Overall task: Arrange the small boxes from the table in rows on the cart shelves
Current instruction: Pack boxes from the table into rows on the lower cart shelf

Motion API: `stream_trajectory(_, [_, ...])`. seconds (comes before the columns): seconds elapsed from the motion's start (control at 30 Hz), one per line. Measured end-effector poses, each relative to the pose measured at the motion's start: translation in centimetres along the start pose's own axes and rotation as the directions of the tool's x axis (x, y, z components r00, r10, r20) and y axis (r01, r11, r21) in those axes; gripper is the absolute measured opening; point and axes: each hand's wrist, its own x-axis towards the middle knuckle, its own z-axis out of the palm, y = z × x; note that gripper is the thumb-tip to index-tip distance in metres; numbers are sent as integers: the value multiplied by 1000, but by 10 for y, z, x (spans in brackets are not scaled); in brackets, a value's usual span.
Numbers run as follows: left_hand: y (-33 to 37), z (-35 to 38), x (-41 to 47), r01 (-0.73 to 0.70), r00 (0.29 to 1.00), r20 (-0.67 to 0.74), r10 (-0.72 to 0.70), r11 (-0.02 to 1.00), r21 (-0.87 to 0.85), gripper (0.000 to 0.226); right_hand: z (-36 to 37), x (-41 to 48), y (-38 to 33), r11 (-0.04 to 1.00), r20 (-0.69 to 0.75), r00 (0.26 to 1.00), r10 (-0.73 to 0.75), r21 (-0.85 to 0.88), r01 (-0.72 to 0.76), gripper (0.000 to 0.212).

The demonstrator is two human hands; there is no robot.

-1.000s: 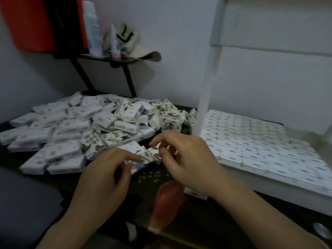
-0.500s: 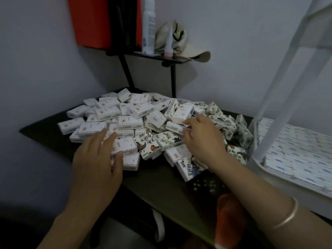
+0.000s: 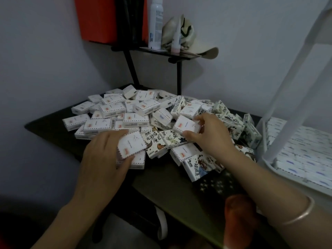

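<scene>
A heap of several small white boxes [image 3: 125,112] covers the dark table [image 3: 167,178]; some carry ink drawings. My left hand [image 3: 102,159] grips one white box [image 3: 132,144] at the heap's near left edge, thumb below and fingers over its top. Further right, my right hand [image 3: 210,135] pinches another white box [image 3: 186,124], tilted up off the pile. The white cart's shelf [image 3: 296,153] at the right holds boxes laid flat in neat rows.
A white cart post [image 3: 294,97] slants up between the pile and the shelf. Behind the heap, a black stand [image 3: 179,76] carries a spray bottle, a tube and a cap. A red panel hangs on the wall at the back left.
My view swung left from the cart shelf to the pile. Both hands reached into the heap; the left hand closed round a box and the right lifted another.
</scene>
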Motion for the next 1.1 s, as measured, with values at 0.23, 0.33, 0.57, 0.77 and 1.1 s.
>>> stream_trajectory(0.23, [37, -3, 7, -90, 996, -54, 78, 954, -286, 62, -35, -28, 1, 993, -98, 991, -95, 58, 101, 54])
stream_trajectory(0.33, [62, -1, 12, -135, 991, -43, 129, 908, -396, 45, -59, -49, 7, 966, -70, 997, -26, 255, 43, 52])
stream_trajectory(0.57, [140, 27, 14, -150, 965, 66, 253, 742, -653, 29, -125, -111, 55, 886, -15, 999, 48, 463, -36, 52])
stream_trajectory(0.77, [217, 43, 13, -185, 904, 100, 416, 591, -786, 30, -173, -159, 104, 820, -16, 980, 197, 550, -155, 44])
stream_trajectory(1.1, [321, 74, 32, -167, 798, 180, 575, 499, -850, 43, -234, -180, 190, 801, -295, 855, 426, 562, -205, 24])
